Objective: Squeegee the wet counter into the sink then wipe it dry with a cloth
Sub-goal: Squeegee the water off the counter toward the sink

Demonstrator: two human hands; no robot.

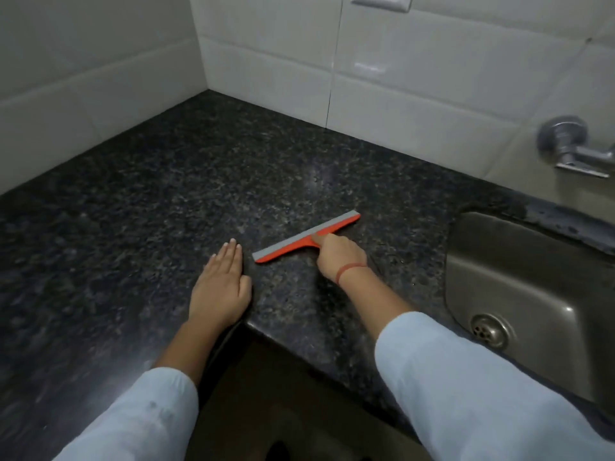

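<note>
Head view: I am looking down on a dark speckled granite table that runs into a corner of white tiled wall. My right hand has its fingers clenched round the handle of an orange squeegee. The handle is mostly hidden under the hand.

The squeegee lies on the table near the middle of the frame. Its grey rubber strip runs along the far edge. The blade sits on a diagonal, with the right end farther from me and the left end just beside the left fingertips. It is left of the steel sink and well apart from the sink's rim.

My left hand lies flat, palm down, on the table. Its fingers are straight, together and released, grasping nothing. The thumb lies near the table's inner front corner.

A red band circles the right wrist, and pale blue sleeves cover both forearms. The drain shows in the sink's floor, and a chrome tap sticks out of the wall above it. The stone has a faint sheen; I cannot tell from it whether the surface is wet.
</note>
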